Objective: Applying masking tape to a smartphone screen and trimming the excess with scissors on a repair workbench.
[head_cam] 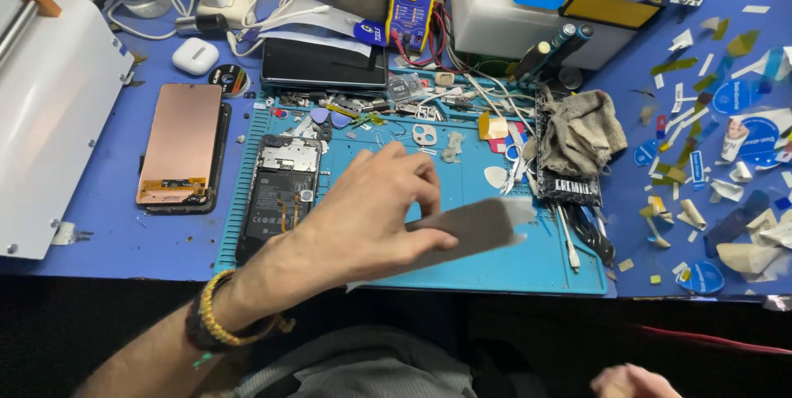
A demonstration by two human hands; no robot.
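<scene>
A cluttered blue worktop (124,237) spreads out beyond the hands, its near edge cut off by dark shadow. Far to the left of the left hand sits a white metal machine casing (49,117), only partly in frame. Under the left hand lies a teal silicone repair mat (528,258) with small parts scattered over it, too small to tell apart. The left hand (371,216), wrist wrapped in braided yellow and black bracelets (210,324), pinches a flat grey rectangular sheet (474,229) between thumb and fingers and holds it just above the mat; motion blur softens the sheet's edges. Just left of that hand rests an opened black smartphone with its circuit board exposed (276,196), and further left a detached phone screen with a copper-coloured back (180,146). A crumpled beige cloth (582,130) lies beyond the sheet, to the right. The right hand (631,381) shows only at the bottom edge; its grip cannot be made out.
</scene>
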